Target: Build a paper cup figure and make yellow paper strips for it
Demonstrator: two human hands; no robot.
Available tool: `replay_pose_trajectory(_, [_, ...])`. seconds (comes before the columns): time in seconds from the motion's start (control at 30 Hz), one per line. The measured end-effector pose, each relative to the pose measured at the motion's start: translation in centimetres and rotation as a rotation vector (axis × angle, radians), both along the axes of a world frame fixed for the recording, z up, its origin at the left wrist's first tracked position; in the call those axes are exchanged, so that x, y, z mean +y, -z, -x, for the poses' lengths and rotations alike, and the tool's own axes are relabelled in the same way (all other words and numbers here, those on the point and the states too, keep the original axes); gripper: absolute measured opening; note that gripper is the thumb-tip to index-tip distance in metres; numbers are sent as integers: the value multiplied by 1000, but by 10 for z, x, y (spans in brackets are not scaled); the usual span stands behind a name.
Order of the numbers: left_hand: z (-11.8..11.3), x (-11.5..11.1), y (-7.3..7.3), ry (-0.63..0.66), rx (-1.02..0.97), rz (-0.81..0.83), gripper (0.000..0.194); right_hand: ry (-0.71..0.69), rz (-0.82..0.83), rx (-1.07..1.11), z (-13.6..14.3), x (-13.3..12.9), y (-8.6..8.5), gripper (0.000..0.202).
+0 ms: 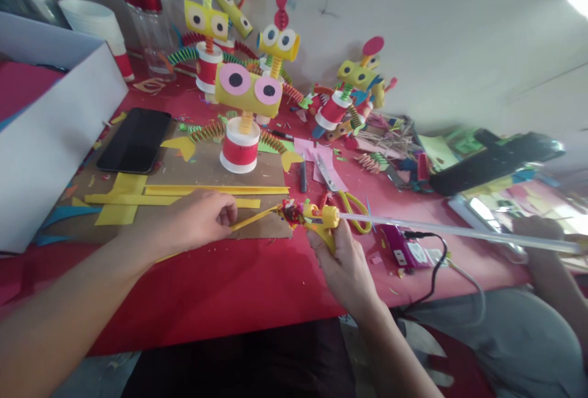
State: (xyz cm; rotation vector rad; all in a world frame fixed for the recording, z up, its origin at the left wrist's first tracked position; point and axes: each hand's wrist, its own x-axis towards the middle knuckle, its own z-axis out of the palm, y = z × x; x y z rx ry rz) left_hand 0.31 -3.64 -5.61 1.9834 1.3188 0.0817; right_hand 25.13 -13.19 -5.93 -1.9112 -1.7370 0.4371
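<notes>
My right hand [346,266] grips the handle of a yellow hot glue gun [329,217], its nozzle pointing left. Coloured scraps cling around the front of the gun, and a long clear glue stick [441,229] juts out of its back to the right. Between thumb and fingers, my left hand [202,217] pinches a narrow yellow paper strip [252,217], whose far end meets the nozzle. Beyond the left hand, more yellow strips [215,190] lie on a brown cardboard sheet [271,229]. A paper-cup robot figure [239,153] with pink-rimmed eyes stands behind them.
Several similar figures [206,24] stand along the wall. A black phone [135,141] and a white box [59,135] are at left. Scissors [325,172], a purple power strip [404,246] with cables and a black bottle-like object [491,162] lie right, near another person's hand [537,236].
</notes>
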Motion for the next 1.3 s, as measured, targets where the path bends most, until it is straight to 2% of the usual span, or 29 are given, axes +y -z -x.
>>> replay_pose_trajectory(0.1, [0,0,0,-6,-16,-7,11,-7,-2,-11,-2,1,1,29])
replay_pose_trajectory(0.37, [3,2,7,1,-31,1,13,80,25,24,-18,13,1,30])
replay_pose_trajectory(0.53, [4,3,10,1,-44,3,14,91,-71,-83,-20,13,3,26])
replay_pose_trajectory(0.7, [5,3,11,0,-42,0,13,117,-93,-168,-18,9,3,23])
replay_pose_trajectory(0.83, [3,2,9,-15,-32,-5,12,85,-91,-182,-16,8,2,23])
replay_pose_trajectory(1.0, [2,2,4,-3,5,8,13,120,-104,-216,-16,8,1,27])
replay_pose_trajectory(1.3, [3,2,5,6,-19,4,13,-139,-74,-70,22,-13,-2,17])
